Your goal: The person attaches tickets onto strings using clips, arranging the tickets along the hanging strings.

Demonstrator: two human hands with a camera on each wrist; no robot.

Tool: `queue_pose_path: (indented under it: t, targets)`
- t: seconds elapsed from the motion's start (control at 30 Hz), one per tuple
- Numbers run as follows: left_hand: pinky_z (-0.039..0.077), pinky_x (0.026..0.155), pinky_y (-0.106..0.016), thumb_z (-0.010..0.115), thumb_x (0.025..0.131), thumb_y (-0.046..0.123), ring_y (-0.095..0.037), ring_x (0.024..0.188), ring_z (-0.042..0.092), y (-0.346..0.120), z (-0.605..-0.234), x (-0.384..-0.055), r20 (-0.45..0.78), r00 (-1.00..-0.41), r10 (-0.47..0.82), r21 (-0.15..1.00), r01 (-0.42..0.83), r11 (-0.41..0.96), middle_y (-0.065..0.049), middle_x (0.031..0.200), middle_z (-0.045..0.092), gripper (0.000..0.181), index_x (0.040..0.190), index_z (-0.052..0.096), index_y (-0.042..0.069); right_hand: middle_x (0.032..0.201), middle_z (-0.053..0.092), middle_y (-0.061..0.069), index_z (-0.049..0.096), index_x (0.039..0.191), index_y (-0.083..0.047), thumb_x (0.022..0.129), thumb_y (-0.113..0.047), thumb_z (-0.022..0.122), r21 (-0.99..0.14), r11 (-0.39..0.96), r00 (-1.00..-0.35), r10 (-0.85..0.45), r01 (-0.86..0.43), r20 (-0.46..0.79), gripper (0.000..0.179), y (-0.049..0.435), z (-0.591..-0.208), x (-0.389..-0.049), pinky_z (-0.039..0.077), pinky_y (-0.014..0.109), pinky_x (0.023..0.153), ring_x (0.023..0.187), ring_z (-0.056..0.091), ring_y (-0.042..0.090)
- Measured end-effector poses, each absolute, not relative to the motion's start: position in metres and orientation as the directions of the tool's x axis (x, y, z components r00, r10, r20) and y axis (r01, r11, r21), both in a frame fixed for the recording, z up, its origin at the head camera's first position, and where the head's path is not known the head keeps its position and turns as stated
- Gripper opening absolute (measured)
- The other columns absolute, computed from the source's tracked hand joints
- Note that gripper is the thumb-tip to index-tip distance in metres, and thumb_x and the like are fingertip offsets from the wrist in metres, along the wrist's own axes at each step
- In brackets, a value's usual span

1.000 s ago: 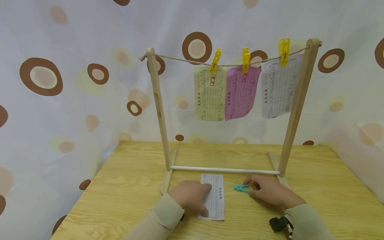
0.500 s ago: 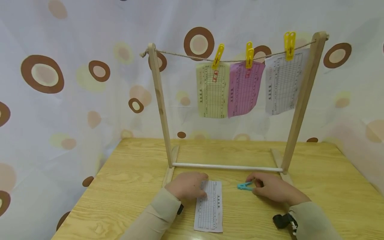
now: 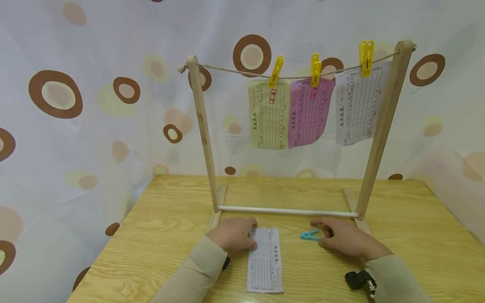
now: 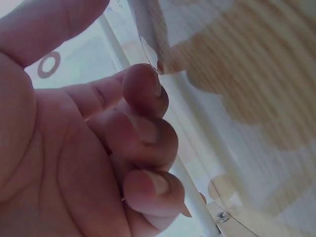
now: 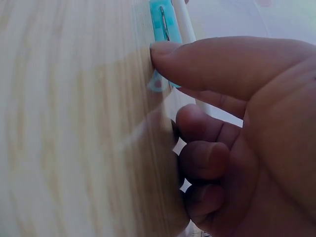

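Note:
A white printed form [image 3: 265,261] lies on the table in front of me. My left hand [image 3: 233,234] is at its upper left edge, thumb and index finger apart; in the left wrist view the other fingers [image 4: 148,140] are loosely bent, with nothing visible in the palm. To the right, my right hand [image 3: 342,236] holds a teal clothespin [image 3: 309,235] by its handle end, low at the table. The right wrist view has the thumb across the clothespin [image 5: 165,22], the index finger partly hidden behind it, and the remaining fingers curled beside the tabletop.
Behind the hands stands a wooden rack [image 3: 204,134] with a white crossbar [image 3: 288,211] and a rope [image 3: 227,72]. Yellow clothespins hold a yellow form [image 3: 268,122], a pink form [image 3: 308,115] and a white form [image 3: 360,105] on the rope.
The white form has slid toward me on the table. My left hand has come off its middle to its upper left edge. The right hand and teal clothespin have hardly moved.

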State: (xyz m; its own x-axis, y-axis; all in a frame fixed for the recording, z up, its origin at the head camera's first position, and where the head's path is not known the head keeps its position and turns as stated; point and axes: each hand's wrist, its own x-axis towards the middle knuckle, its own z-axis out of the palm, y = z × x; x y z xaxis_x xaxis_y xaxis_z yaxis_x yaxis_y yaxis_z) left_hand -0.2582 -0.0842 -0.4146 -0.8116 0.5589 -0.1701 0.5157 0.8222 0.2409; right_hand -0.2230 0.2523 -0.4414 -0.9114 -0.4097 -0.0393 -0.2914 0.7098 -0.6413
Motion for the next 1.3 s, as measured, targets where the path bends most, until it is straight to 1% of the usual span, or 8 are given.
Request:
queue_pose_path:
  t: [0.07,0.13,0.33,0.57,0.8,0.93,1.1,1.3]
  targets:
    - [0.049,0.071,-0.031,0.081,0.086,0.037,-0.009,0.073,0.056,-0.0846,-0.4137,-0.258,-0.161,-0.817,0.554,0.248,0.51,0.824,0.006,0.086,0.065,0.047,0.123,0.064,0.012,0.077,0.049,-0.001,0.058,0.14,-0.006,0.093,-0.021,0.074,-0.634,0.712,-0.911,-0.411,-0.302,-0.028,0.052,0.2531,-0.4427,-0.224,0.035,0.028,0.059,0.065,0.041,0.01]
    - [0.048,0.069,-0.03,0.082,0.086,0.035,-0.01,0.071,0.055,-0.0848,-0.4137,-0.258,-0.151,-0.821,0.55,0.248,0.508,0.825,0.006,0.083,0.063,0.044,0.118,0.064,0.011,0.077,0.049,-0.001,0.059,0.138,-0.006,0.092,-0.021,0.075,-0.629,0.714,-0.911,-0.411,-0.306,-0.022,0.051,0.2538,-0.4439,-0.2248,0.035,0.028,0.06,0.066,0.041,0.01]
    - [0.048,0.067,-0.031,0.084,0.082,0.031,-0.011,0.069,0.055,-0.0848,-0.4156,-0.2592,-0.137,-0.83,0.54,0.224,0.505,0.833,0.004,0.083,0.063,0.043,0.114,0.063,0.011,0.079,0.05,-0.001,0.065,0.13,-0.01,0.093,-0.021,0.074,-0.634,0.715,-0.915,-0.403,-0.295,-0.029,0.04,0.2543,-0.4443,-0.2254,0.035,0.028,0.059,0.066,0.043,0.011]
    - [0.048,0.066,-0.03,0.084,0.081,0.027,-0.01,0.069,0.054,-0.0846,-0.4139,-0.2586,-0.144,-0.823,0.549,0.208,0.518,0.83,0.008,0.079,0.06,0.028,0.099,0.067,0.014,0.08,0.051,-0.002,0.066,0.125,-0.014,0.094,-0.02,0.072,-0.614,0.724,-0.914,-0.406,-0.314,-0.011,0.031,0.2546,-0.4427,-0.2249,0.035,0.028,0.059,0.066,0.043,0.011]
    - [0.046,0.066,-0.029,0.082,0.083,0.024,-0.01,0.068,0.052,-0.0838,-0.4141,-0.2567,-0.147,-0.807,0.572,0.17,0.549,0.818,0.008,0.08,0.062,0.022,0.1,0.074,0.013,0.081,0.052,-0.002,0.066,0.122,-0.015,0.095,-0.021,0.073,-0.613,0.727,-0.918,-0.397,-0.31,-0.007,0.029,0.2535,-0.443,-0.2229,0.036,0.027,0.058,0.066,0.044,0.011]
    - [0.044,0.061,-0.028,0.081,0.084,0.024,-0.009,0.065,0.051,-0.0839,-0.4143,-0.2564,-0.13,-0.791,0.598,0.193,0.571,0.798,0.009,0.074,0.059,0.013,0.088,0.07,0.017,0.081,0.052,-0.002,0.066,0.122,-0.015,0.095,-0.02,0.072,-0.613,0.731,-0.92,-0.392,-0.3,-0.017,0.028,0.2528,-0.4432,-0.2225,0.036,0.027,0.058,0.065,0.044,0.011]
    - [0.041,0.058,-0.027,0.078,0.087,0.025,-0.009,0.062,0.049,-0.0838,-0.4126,-0.2568,-0.113,-0.785,0.61,0.218,0.579,0.786,0.01,0.069,0.055,0.014,0.082,0.067,0.019,0.081,0.053,-0.002,0.066,0.122,-0.014,0.094,-0.019,0.073,-0.605,0.74,-0.923,-0.384,-0.295,-0.019,0.029,0.2519,-0.4419,-0.2231,0.037,0.028,0.058,0.066,0.045,0.011]
    - [0.036,0.054,-0.025,0.071,0.095,0.032,-0.008,0.056,0.045,-0.0834,-0.414,-0.257,-0.097,-0.776,0.623,0.184,0.601,0.778,0.008,0.062,0.049,0.027,0.073,0.058,0.02,0.081,0.052,-0.002,0.065,0.121,-0.014,0.094,-0.019,0.072,-0.606,0.74,-0.925,-0.38,-0.29,-0.021,0.028,0.2519,-0.4421,-0.2221,0.036,0.028,0.059,0.066,0.045,0.011]
